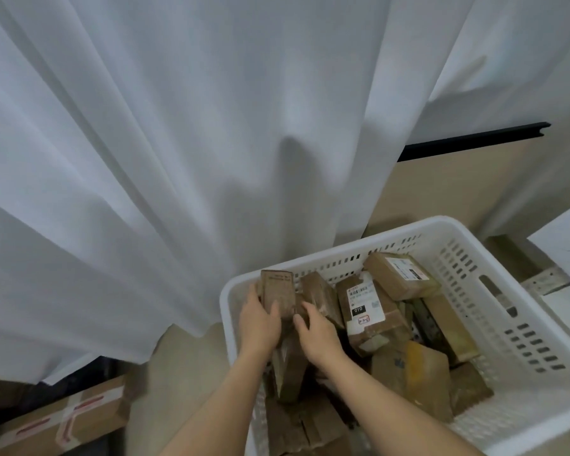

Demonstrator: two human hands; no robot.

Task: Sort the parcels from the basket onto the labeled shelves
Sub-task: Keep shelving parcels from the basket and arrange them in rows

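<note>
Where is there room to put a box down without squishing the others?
The bare floor between the curtain and the basket is free. Inside the basket it is crowded: parcels are heaped edge to edge, and both hands, left and right, are in its near corner.

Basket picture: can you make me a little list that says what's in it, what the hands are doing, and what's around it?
container: white basket with slotted walls
contents: many brown cardboard parcels, piled loosely
labelled parcel: box with white label marked 010
left hand: left hand grips an upright small brown parcel
right hand: right hand reaches among parcels beside it; grip unclear
behind: white curtain
lower left: taped cardboard box on floor
shelves: not in view
</note>
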